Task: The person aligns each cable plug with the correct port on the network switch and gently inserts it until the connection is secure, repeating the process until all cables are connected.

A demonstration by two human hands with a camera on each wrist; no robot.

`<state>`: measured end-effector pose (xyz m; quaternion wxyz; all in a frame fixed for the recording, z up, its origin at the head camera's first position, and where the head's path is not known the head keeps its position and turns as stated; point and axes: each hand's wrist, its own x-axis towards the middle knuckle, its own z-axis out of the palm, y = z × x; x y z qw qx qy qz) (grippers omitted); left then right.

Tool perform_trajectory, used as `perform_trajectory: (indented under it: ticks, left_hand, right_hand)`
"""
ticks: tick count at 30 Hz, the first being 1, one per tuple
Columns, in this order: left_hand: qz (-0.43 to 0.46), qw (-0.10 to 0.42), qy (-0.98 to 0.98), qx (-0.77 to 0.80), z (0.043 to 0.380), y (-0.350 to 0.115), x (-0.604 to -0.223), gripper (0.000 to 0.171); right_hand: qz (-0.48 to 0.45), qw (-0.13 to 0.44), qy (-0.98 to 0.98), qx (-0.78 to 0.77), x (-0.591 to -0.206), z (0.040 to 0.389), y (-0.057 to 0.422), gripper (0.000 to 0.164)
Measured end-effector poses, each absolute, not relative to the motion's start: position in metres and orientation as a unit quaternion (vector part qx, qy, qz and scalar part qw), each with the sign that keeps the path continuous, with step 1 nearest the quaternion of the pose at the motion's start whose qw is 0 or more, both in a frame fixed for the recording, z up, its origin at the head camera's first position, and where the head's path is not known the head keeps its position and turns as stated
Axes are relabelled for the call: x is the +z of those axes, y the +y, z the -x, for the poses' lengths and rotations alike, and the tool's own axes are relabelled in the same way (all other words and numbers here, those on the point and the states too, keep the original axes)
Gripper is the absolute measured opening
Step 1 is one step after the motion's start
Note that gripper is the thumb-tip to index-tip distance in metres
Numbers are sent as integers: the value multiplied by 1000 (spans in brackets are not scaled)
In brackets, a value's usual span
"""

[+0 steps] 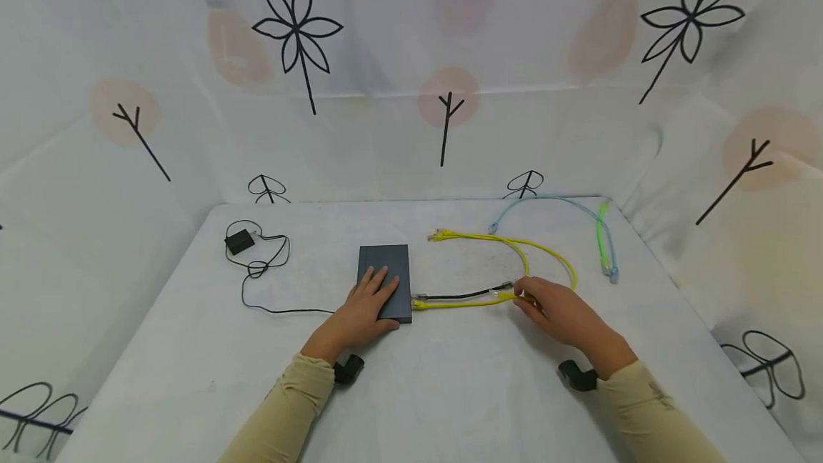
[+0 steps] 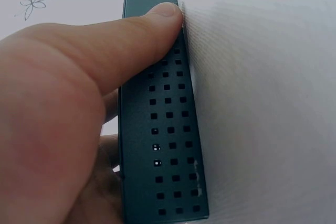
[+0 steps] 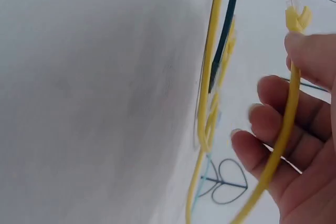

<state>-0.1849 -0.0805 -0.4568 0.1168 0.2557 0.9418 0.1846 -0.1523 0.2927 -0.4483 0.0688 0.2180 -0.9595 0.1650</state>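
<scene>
A dark grey network box (image 1: 400, 263) lies flat on the white table. My left hand (image 1: 365, 308) rests on it with the fingers spread across the top. In the left wrist view the thumb (image 2: 152, 27) presses against its near side, which has rows of square vent holes. A yellow network cable (image 1: 456, 304) and a short black cable (image 1: 459, 296) run from the box's right side. To the right, my right hand (image 1: 556, 309) pinches a yellow network cable (image 3: 283, 129) between thumb and fingers, just behind its clear plug (image 3: 292, 1). That plug points left in the head view.
A black power adapter (image 1: 240, 241) with a tangled thin cord lies at the left. Two yellow plug ends (image 1: 440, 235) lie behind the black cable. A light blue cable (image 1: 559, 198) and a short green cable (image 1: 601, 238) lie at the back right. White printed cloth (image 1: 386, 141) stands behind the table.
</scene>
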Motion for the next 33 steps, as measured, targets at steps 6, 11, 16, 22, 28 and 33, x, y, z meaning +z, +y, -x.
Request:
perform_trajectory:
  ticks: [6,11,16,22,28,33]
  left_hand:
    - [-258,114,942,183,186,-81,-460,78]
    - [-258,114,943,176,187,-80,-461,79]
    - [-259,112,943,177,187,-80,-461,79]
    - [-257,113,942,183,186,-81,-461,78]
    - [-257,113,942,185,185,-81,-460,78]
    - [-258,112,942,183,185,-82,-459,78]
  right_hand:
    - [-233,96,-951,177,-448,158,285,14]
    - [-253,121,-941,189,-447,163,282,14]
    - [-259,135,-934,203,-445,169,279,10]
    - [-248,123,-938,210,-448,176,277,9]
    - [-242,100,-938,225,-451,183,275,11]
    - [-240,94,-939,229,-450,187,272,15]
